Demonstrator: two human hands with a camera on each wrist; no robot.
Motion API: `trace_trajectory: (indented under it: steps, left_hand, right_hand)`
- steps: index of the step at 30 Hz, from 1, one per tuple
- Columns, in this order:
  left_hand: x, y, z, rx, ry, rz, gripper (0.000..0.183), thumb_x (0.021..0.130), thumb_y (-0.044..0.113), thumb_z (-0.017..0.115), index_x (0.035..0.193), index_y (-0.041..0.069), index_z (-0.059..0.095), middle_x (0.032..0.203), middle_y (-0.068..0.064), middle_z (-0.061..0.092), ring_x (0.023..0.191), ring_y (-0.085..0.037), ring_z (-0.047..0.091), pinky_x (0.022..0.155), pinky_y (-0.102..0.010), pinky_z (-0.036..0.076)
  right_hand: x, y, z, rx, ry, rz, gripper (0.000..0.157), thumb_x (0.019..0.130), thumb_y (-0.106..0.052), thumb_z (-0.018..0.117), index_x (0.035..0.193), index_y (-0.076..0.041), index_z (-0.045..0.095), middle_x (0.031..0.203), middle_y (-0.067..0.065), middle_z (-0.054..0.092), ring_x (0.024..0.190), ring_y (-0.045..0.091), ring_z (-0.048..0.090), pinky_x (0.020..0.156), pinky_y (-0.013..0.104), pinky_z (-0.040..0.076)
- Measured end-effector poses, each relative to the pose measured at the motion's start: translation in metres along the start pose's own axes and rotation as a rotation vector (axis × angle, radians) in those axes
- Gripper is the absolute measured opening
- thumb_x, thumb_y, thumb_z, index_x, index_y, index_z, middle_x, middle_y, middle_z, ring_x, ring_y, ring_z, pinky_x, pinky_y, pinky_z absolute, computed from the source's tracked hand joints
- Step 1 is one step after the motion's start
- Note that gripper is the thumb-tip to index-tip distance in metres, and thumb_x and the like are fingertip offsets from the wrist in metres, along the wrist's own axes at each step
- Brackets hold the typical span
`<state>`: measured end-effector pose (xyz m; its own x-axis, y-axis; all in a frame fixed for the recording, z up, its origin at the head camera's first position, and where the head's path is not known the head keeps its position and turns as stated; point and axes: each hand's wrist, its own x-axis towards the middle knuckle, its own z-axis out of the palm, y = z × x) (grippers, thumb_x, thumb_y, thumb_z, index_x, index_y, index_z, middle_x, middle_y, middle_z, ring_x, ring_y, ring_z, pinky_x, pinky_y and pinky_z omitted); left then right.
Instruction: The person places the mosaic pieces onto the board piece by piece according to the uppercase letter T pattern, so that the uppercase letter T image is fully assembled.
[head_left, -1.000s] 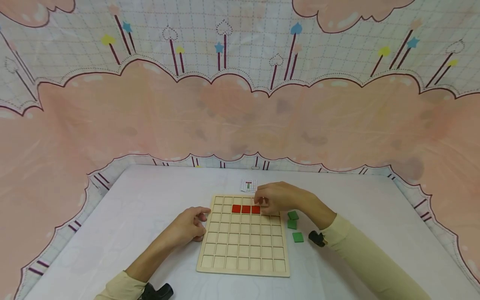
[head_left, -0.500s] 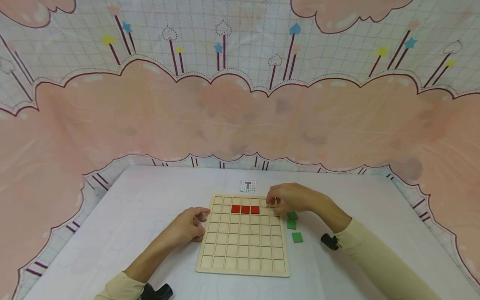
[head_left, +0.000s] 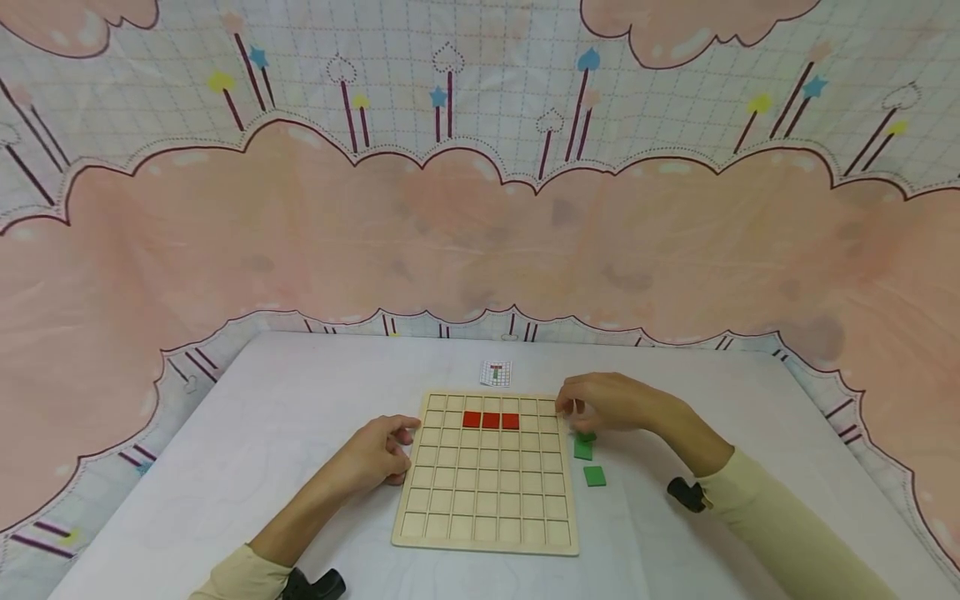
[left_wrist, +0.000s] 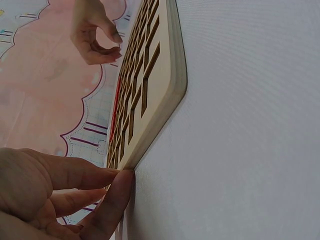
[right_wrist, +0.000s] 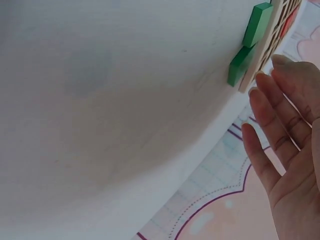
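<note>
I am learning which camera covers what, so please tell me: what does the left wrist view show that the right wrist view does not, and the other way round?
Only the left wrist view: the left grip, its fingers touching the edge of the wooden board.

Only the right wrist view: two green tiles on the white tabletop, beside the board.

Both: the right grip, the wooden board, some red on it, the white tabletop and the patterned cloth.

Green tile point(head_left: 586, 437), farthest of three: partly hidden from us by the right hand point(head_left: 611, 402). Card point(head_left: 496, 373): squares too small for us to count. Worktop point(head_left: 247, 433): near edge cut off.
</note>
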<state>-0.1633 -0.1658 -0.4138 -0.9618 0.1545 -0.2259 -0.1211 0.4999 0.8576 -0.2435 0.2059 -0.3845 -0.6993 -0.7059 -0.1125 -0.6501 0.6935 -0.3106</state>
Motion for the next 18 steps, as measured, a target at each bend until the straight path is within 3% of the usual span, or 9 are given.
trace_trajectory:
  steps: [10, 18]
  left_hand:
    - [-0.001, -0.001, 0.002, -0.005, 0.002, 0.003, 0.059, 0.081, -0.019, 0.061, 0.138, -0.004, 0.055, 0.108, -0.013, 0.051, 0.073, -0.020, 0.054, 0.056, -0.027, 0.053]
    - [-0.004, 0.001, 0.003, 0.007, 0.013, -0.001, 0.059, 0.081, -0.018, 0.062, 0.138, -0.004, 0.056, 0.108, -0.013, 0.052, 0.073, -0.020, 0.055, 0.057, -0.028, 0.054]
  right_hand:
    - [-0.012, 0.008, 0.002, 0.018, -0.020, 0.046, 0.021, 0.090, -0.021, 0.074, 0.111, -0.021, 0.072, 0.099, -0.014, 0.063, 0.093, 0.009, 0.059, 0.079, 0.028, 0.052]
    - [-0.022, 0.012, 0.003, 0.012, -0.014, 0.017, 0.021, 0.088, -0.019, 0.078, 0.108, -0.021, 0.072, 0.098, -0.013, 0.065, 0.092, 0.010, 0.060, 0.078, 0.028, 0.052]
